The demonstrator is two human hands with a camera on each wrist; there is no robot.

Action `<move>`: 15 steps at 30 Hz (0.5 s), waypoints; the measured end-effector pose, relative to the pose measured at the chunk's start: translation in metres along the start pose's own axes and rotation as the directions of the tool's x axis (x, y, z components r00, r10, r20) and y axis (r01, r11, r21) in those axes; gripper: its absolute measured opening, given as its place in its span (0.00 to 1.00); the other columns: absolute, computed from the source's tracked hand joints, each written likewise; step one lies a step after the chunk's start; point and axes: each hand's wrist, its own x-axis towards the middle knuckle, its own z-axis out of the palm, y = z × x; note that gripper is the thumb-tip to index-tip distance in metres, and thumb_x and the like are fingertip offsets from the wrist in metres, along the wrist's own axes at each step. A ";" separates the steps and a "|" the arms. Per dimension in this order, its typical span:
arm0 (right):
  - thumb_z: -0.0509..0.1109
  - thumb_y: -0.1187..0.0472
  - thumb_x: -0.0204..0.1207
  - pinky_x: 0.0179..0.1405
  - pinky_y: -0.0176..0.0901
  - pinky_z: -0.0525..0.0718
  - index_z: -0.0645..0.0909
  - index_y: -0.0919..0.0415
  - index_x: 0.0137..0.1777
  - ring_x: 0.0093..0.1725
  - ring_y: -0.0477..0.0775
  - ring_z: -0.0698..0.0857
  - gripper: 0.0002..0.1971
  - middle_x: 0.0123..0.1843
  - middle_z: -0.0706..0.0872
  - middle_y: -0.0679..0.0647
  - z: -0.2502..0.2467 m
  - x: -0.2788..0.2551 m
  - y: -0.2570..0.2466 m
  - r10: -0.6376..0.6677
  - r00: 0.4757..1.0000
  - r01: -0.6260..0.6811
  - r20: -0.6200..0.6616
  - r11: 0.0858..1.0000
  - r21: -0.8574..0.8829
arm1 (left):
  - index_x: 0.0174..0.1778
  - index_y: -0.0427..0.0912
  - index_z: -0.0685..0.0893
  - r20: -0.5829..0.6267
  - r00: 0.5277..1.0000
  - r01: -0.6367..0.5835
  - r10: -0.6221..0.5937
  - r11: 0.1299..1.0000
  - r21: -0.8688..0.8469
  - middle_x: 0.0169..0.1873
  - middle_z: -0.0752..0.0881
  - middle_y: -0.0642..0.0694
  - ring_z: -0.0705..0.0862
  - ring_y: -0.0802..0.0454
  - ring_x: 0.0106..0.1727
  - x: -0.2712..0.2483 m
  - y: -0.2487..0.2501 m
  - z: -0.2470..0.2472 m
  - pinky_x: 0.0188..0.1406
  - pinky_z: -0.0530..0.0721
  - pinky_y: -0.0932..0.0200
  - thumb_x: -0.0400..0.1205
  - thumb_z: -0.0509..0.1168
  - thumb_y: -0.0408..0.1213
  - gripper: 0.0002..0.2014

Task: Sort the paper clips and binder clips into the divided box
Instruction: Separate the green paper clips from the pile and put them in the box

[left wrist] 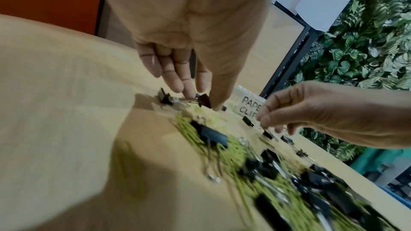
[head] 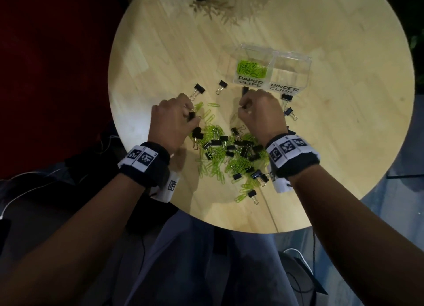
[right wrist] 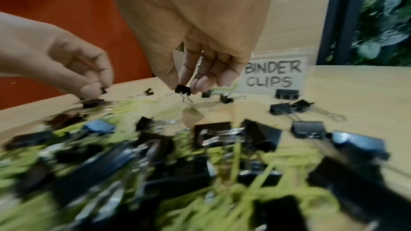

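At frame centre of the head view: both hands work at the far edge of the clip pile [head: 229,154].

The right hand [head: 261,115] pinches a small black binder clip [right wrist: 182,89] between thumb and fingertips, lifted just above the round wooden table [head: 160,53]. The left hand [head: 174,119] has fingers curled, pinching a black binder clip [left wrist: 203,100] at the pile's left margin. The divided box [head: 291,60] sits upper right of centre; its "PAPER CLIPS" compartment holds green paper clips [head: 252,68]. Loose binder clips lie just beside the box front.
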 end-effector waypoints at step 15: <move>0.71 0.68 0.75 0.63 0.51 0.79 0.79 0.60 0.70 0.66 0.59 0.76 0.23 0.66 0.77 0.57 -0.013 -0.009 0.017 -0.225 0.887 0.298 0.404 0.946 -0.129 | 0.65 0.42 0.83 0.382 0.891 -0.338 0.245 0.920 0.199 0.54 0.84 0.43 0.83 0.43 0.54 0.011 0.040 0.007 0.60 0.78 0.47 0.79 0.71 0.39 0.18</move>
